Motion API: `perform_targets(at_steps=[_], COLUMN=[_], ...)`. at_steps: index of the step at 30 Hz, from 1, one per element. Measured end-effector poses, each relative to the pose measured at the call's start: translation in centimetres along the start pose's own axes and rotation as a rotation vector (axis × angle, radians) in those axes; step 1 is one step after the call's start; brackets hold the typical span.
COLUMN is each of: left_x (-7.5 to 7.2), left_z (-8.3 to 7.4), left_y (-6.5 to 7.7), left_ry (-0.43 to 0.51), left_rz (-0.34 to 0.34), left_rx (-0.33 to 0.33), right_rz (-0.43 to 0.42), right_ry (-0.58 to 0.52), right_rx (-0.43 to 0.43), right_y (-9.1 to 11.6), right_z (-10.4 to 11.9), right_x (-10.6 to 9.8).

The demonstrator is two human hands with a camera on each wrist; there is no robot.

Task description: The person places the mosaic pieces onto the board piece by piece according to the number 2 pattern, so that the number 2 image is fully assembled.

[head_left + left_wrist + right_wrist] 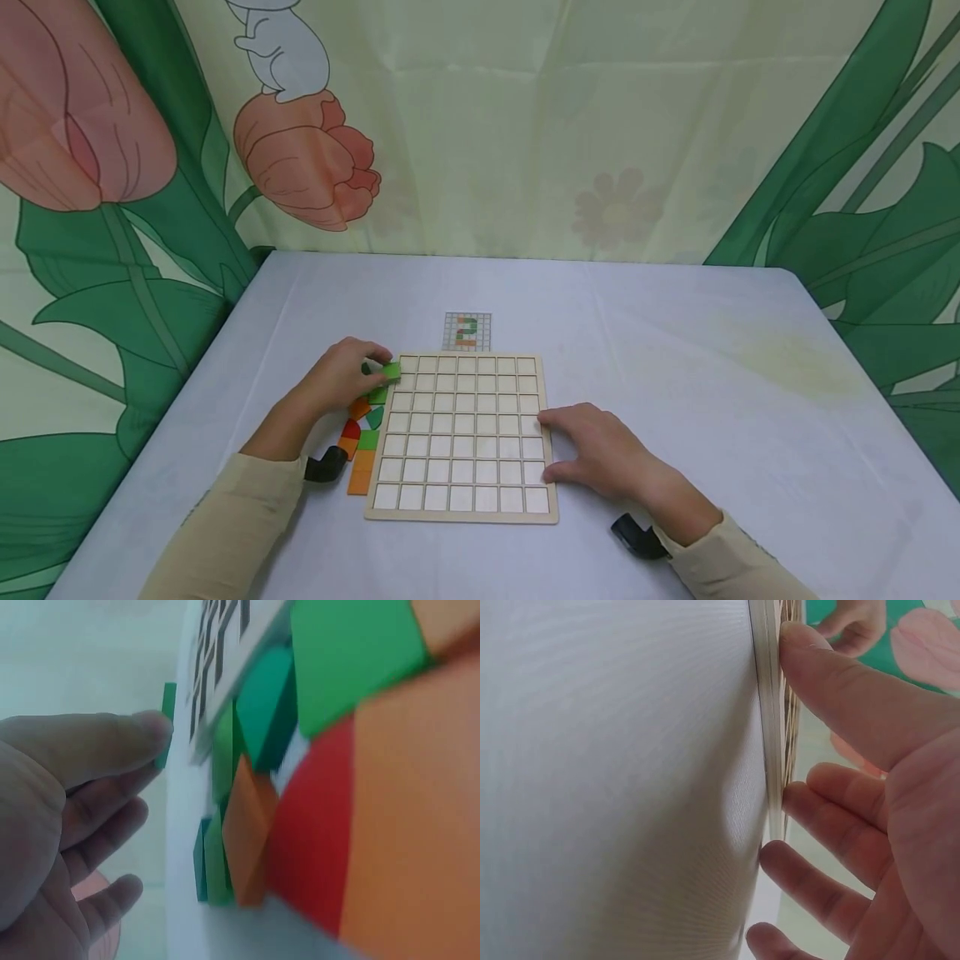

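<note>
Between thumb and fingertips, my left hand (337,383) pinches a small green block (392,371) at the upper left corner of a wooden grid board (462,517). The left wrist view shows this block edge-on, raised above the table. Along the board's right side, my right hand (600,450) rests its thumb and fingertips against the rim, with fingers spread in the right wrist view. The board's squares show pale and bare. Loose coloured pieces lie along its left edge: an orange block (360,482), a green square (367,440), a red piece (351,429) and a teal piece (264,705).
Behind the board lies a small gridded card (467,332) with a green and orange block figure. The table wears a white cloth (712,375). A printed flower curtain (487,125) hangs beyond its far edge. Black wrist cameras (326,465) sit on both wrists.
</note>
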State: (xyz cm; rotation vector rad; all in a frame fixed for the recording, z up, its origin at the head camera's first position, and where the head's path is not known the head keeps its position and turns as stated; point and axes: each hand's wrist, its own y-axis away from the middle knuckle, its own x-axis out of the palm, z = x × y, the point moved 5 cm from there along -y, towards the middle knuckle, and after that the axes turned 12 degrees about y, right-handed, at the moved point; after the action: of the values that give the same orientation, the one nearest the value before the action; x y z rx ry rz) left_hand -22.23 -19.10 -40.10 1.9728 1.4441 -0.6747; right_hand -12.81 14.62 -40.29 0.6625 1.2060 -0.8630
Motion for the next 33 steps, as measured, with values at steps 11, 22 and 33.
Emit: perform_targets(at_steps=[11,22,33], left_x=[1.7,3.6,4.4], left_z=[-2.4,-3.7,-4.4], left_y=[0.0,-0.5,-0.8], left_ry=[0.008,-0.038,-0.094], left_rz=[0.053,0.060,0.058], left_rx=[0.067,0.133,0.185], right_rz=[0.017,0.010,0.012], right_ry=[-0.018,-0.025,-0.017], right_rx=[0.014,0.013,0.017], right_y=[0.0,0.0,0.1], right_z=[-0.1,-0.1,-0.1], right_x=[0.0,0.1,0.1])
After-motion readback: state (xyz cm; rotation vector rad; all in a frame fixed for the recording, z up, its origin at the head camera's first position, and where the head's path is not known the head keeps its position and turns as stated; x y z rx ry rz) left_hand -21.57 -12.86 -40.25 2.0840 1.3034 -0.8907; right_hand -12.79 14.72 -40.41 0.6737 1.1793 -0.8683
